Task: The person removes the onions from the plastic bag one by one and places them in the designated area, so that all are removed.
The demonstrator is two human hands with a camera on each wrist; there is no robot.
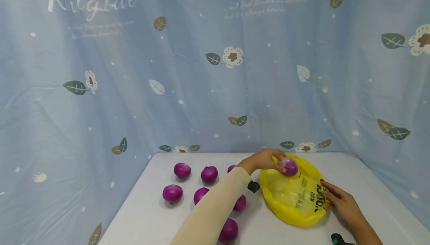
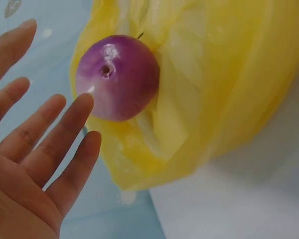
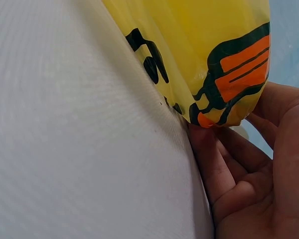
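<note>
A purple onion (image 1: 289, 166) is at the far part of the mouth of a yellow plastic bag (image 1: 273, 209). My left hand (image 1: 265, 160) reaches over to it from the left. In the left wrist view the fingers of that hand are spread and fairly straight, with one fingertip against or just in front of the onion (image 2: 118, 78). The bag lies with its rim spread in a ring, dark print showing inside. At the bag's right edge, my right hand (image 1: 346, 204) pinches the plastic; in the right wrist view its fingers (image 3: 209, 159) are bent beneath the printed edge, the thumb partly hidden.
Several more purple onions (image 1: 173, 194) stand on the white table (image 1: 141, 215) to the left, some partly covered by the left sleeve (image 1: 215, 207). A blue patterned curtain (image 1: 188, 88) hangs behind the table. A dark object (image 1: 337, 238) shows by the right wrist.
</note>
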